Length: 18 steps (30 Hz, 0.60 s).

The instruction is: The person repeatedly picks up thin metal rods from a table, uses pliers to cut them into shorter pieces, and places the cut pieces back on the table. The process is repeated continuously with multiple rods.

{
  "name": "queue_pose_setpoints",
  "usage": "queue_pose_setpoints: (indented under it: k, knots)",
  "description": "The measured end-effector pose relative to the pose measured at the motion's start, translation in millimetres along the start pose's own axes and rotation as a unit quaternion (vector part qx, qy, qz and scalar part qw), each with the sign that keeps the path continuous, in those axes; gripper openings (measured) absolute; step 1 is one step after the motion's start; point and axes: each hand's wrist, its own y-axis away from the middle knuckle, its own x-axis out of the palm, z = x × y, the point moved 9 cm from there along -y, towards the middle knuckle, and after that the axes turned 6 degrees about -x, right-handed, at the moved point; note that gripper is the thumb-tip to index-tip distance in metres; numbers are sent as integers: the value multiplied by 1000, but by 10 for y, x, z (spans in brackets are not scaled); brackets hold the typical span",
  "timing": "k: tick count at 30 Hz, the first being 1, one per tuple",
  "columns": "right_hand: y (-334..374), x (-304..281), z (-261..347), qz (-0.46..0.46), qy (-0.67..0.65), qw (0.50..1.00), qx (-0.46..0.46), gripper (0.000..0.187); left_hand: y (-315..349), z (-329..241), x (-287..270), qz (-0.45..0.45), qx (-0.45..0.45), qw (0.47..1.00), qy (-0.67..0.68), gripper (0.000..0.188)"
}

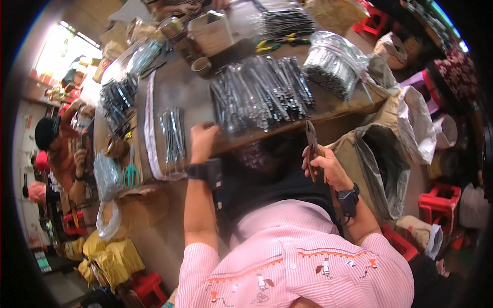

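Note:
My right hand (328, 167) grips a pair of pliers (311, 136), held off the table's front edge with the jaws pointing up and away. At the near edge of the table, my left hand (203, 141) has its fingers curled together; anything inside them is hidden. It sits between a small group of shiny metal strips (173, 136) on its left and a wide pile of similar metal strips (262, 92) on its right. The large pile lies in rows across the brown tabletop (185, 84).
Further back are a white bin (211, 36), a tape roll (201, 65) and yellow-handled pliers (267, 47). Plastic-wrapped rods (334, 64) lie at right, scissors (131, 174) at left. An open sack (382, 169) stands beside my right arm. Another person (64, 146) is at far left.

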Motion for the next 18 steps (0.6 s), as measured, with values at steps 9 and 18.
queue_pose_setpoints:
  k: [9,18]
  knots:
    - [-101,-953,250,-112,-324,925,-164,30,387,282,-48,88,-170,932,309,10]
    - [-506,-1878,867,-254,-113,935,-220,10,739,198,-73,126,-180,870,442,14]
